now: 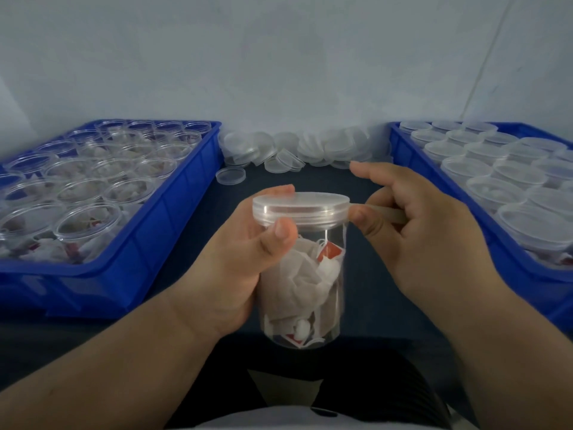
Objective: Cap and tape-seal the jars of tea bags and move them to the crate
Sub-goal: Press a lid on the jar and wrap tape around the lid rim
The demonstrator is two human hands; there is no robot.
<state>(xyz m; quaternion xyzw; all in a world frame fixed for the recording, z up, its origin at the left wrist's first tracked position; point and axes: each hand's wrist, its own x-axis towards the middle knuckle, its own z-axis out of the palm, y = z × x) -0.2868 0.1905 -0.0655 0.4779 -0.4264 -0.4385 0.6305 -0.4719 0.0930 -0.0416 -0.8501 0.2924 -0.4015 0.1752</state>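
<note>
Sealing is going on at the centre. The left hand point(245, 268) is gripping the capped jar point(310, 290), fingers curled round it. The right hand point(428, 237) is pinching what looks like a tape strip point(386, 212) at the 3 o'clock edge of the lid point(300, 206). In my judgement, the strip should be pressed flat over the seam while the jar is slowly turning. The crate point(406, 150) is waiting at 2 o'clock.

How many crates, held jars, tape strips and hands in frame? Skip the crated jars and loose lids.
Blue plastic crates: 2 (left crate, right crate)
Clear plastic capped jar of tea bags, held: 1
Beige tape strip: 1
Hands: 2 (left hand, right hand)
Total: 6
</note>
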